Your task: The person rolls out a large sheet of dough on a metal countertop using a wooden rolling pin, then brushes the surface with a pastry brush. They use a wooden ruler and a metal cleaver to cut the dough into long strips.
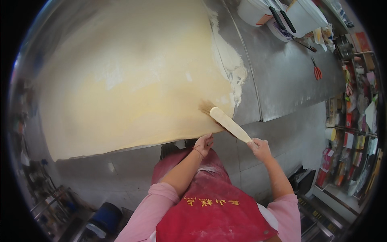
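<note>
A broad sheet of pale yellow dough (145, 84) covers much of the metal table and reaches its front edge. My right hand (260, 148) grips the handle end of a long brush with a pale wooden back (228, 122). Its brown bristles (207, 106) rest over the sheet near the front right corner and look slightly blurred. My left hand (205, 144) is at the front edge of the dough, to the left of the brush, with its fingers curled; whether they pinch the edge is unclear. White flour (235, 68) lies along the right side of the sheet.
On the steel table (290, 81) to the right are orange-handled scissors (317, 72) and white plastic tubs (305, 18) at the back. Shelves with packages (347, 140) stand at the far right. A blue bin (107, 216) is on the floor at lower left.
</note>
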### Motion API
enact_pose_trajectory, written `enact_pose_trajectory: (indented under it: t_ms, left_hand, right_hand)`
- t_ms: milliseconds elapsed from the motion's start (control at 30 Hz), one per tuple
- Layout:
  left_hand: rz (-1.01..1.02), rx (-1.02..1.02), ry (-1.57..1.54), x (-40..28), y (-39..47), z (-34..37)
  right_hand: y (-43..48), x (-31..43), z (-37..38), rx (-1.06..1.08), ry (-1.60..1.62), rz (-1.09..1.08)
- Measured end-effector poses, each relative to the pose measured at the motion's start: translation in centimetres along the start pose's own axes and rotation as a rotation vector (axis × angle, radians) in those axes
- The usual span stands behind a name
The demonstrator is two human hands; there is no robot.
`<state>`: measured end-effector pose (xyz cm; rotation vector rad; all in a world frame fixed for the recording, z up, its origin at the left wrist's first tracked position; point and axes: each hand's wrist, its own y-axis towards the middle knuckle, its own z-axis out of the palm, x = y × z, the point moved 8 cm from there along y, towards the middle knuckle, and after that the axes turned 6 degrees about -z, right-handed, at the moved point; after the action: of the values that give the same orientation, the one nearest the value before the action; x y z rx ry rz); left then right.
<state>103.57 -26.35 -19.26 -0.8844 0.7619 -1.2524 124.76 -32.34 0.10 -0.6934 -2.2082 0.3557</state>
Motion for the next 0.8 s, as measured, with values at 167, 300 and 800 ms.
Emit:
enact_pose_trajectory:
  t_ms: [167,300,800]
  left_hand:
    - [-0.085,-0.012,0.003,0.0,-0.7,1.5]
    - [-0.011,0.126,-0.052,-0.2,-1.9,5.1]
    - [-0.313,0.255,0.570,3.9,-2.2,6.3]
  right_hand:
    - [0.1,0.6,0.0,-0.031,0.039,-0.051]
    - [0.1,1.1,-0.9,-0.077,0.054,-0.078]
    - [5.8,2.5,-2.1,0.137,-0.397,-0.159]
